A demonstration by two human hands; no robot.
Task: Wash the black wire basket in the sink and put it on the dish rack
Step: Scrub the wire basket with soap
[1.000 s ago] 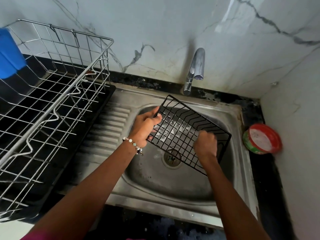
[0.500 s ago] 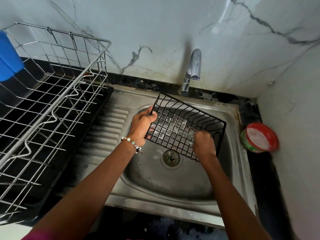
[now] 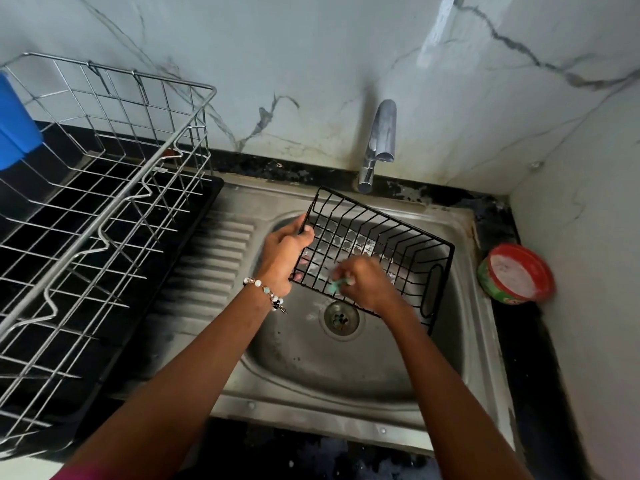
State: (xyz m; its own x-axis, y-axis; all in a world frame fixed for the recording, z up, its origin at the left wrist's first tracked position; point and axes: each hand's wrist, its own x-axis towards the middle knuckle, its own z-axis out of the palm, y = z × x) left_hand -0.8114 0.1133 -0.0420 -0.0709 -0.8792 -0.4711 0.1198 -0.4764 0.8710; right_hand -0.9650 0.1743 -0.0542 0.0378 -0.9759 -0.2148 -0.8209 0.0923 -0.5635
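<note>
Black wire basket hangs tilted over the sink, left hand clamped on its corner, right hand pinching a small greenish scrubber against the wires. Better to scrub every row, holding firmly, because soapy wire probably slips.

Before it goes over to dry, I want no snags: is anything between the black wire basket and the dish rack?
Nothing visible does. The black wire basket, held over the sink, faces only bare ribbed drainboard toward the dish rack, whose near section shows nothing inside.
</note>
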